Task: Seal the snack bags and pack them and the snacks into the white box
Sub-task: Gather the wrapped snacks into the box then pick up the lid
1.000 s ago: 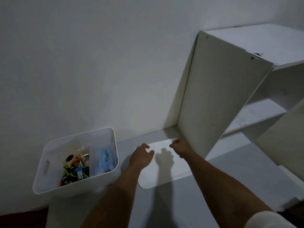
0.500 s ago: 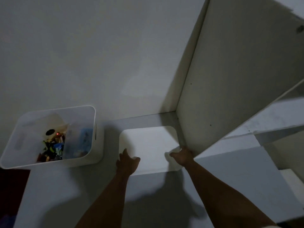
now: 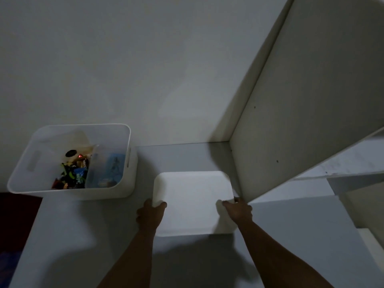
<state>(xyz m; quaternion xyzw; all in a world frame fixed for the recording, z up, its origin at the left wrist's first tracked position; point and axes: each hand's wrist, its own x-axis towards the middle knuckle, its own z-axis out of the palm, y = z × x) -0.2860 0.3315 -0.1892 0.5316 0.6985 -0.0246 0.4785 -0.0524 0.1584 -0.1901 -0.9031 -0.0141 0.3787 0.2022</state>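
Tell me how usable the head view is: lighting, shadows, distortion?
Head view: dim and grainy; white lid is the brightest thing; both arms cast dark shadows on the table; snacks inside the white box are murky; wide-angle lens leans the shelf panel.

Both hands (image 3: 151,213) (image 3: 239,210) reach forward, fingers seemingly curled

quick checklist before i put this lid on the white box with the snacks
1. Both hands hold the flat white rounded-corner plastic lid: ok, left hand grips its left edge, right hand its right edge.
2. Open white plastic box has a bare rim: ok.
3. Snack packets and blue bag sit below the rim: ok.
4. Snack bags sealed: cannot tell, too dim.
5. Path from lid to box is free: ok, only bare grey tabletop lies between.
6. Lid is apart from the white shelf panel: cannot tell, its right edge is very close.
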